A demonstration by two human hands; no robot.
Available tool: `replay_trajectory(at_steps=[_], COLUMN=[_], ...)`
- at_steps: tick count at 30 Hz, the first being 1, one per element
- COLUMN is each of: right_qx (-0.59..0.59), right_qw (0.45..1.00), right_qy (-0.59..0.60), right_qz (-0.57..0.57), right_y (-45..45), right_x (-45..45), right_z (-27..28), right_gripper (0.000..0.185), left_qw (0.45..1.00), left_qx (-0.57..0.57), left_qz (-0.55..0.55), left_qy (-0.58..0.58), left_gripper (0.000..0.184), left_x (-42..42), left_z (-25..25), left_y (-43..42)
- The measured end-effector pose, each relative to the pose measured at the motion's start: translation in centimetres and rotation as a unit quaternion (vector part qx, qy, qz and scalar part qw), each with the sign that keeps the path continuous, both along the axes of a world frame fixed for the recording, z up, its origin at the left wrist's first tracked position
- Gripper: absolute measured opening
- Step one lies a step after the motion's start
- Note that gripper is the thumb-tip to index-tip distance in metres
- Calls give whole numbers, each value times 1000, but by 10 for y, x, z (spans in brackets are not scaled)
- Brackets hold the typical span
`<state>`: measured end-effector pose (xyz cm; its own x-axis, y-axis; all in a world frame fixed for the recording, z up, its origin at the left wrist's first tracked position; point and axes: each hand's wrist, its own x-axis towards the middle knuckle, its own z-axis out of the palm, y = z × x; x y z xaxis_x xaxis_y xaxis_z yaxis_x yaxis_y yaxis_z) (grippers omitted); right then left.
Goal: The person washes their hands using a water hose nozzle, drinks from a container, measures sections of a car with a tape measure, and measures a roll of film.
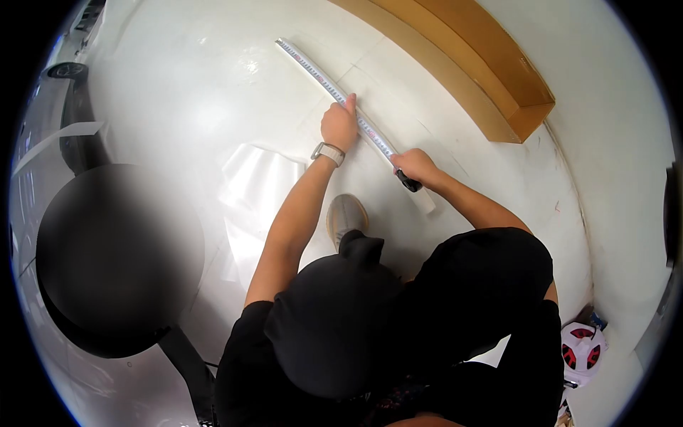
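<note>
A tape measure (318,74) is pulled out diagonally over the pale floor, its metal end at the upper left. My left hand (339,127), with a light-strapped watch on the wrist, is closed around the blade about midway, thumb pointing along it. My right hand (418,165) grips the tape near its black case (408,181), which partly shows below the fingers. Under the case, the end of a whitish strip (425,203) sticks out toward me; whether it runs beneath the whole blade I cannot tell.
A long open cardboard box (498,89) lies at the upper right along the wall. White glossy sheets (260,181) are on the floor left of my shoe (347,215). A large blurred black round object (117,260) stands at left. A white-and-red item (583,350) sits at lower right.
</note>
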<state>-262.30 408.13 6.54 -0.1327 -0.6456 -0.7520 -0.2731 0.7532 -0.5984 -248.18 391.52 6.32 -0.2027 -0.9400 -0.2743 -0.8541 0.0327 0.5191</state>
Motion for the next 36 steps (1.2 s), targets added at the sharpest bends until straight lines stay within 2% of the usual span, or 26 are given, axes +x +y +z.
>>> replay_trajectory(at_steps=[2,6,8,10,13,16,18,20,24,27,36], right_qx=[16,28,40,45,59,101,103,51,79,98,97], right_qw=[1000,999,998,999,997,993,992,995,997,993,991], right_qy=[-4,-9,-21,15,-3,-66,-54,-41,-6,-53,-64], right_qz=[2,-17,-32,2,40,-4,42,80,7,-23,-64], right_y=[-2,-2,-1,0,13,66,116,179,242,241,246], right_x=[-1,0,1,0,-1,-4,-14,-25,-23,-22,-18], right_z=[-3,-2,5,7,17,23,19,-10,-24,-21,-30], right_gripper=[43,43,44,49,51,50,49,46,44,43,38], left_qw=[1000,1000,998,997,993,992,992,994,992,994,993], left_qx=[-9,8,-59,-75,-110,-122,-112,-89,-103,-79,-85], left_qz=[-8,-9,-22,-25,-35,-44,-63,-52,-62,-74,-75], left_qy=[18,21,5,2,5,-7,-15,-36,-22,-9,-16], left_gripper=[72,70,65,63,62,63,63,60,61,61,62], left_x=[1,2,2,3,5,6,8,5,1,2,-2], left_z=[-5,-9,-15,-24,-32,-44,-42,-41,-34,-34,-25], left_y=[-3,-6,-2,2,1,-4,-3,-6,-1,-2,1])
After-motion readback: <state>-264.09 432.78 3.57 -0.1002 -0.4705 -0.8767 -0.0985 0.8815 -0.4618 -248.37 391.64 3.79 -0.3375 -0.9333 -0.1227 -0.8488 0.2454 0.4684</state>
